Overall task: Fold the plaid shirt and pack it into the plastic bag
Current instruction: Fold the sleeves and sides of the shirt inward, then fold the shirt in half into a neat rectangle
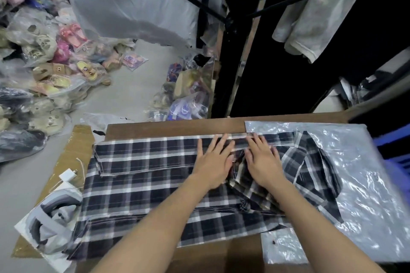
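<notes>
The plaid shirt (142, 184), dark navy with white lines, lies spread across a brown cardboard surface (173, 127). Its right part, with the collar, rests on a clear plastic bag (366, 184) lying flat at the right. My left hand (214, 162) presses flat on the shirt near its far edge, fingers spread. Just to its right, my right hand (263, 159) also lies flat on the cloth, palm down. Neither hand grips the fabric. One long strip of the shirt is folded over along the far side.
A white charger with cable (67, 176) and a printed white package (51, 221) lie at the shirt's left edge. Heaps of bagged shoes (44, 68) cover the floor at left. Grey garments (315, 11) hang at the upper right, beside black poles.
</notes>
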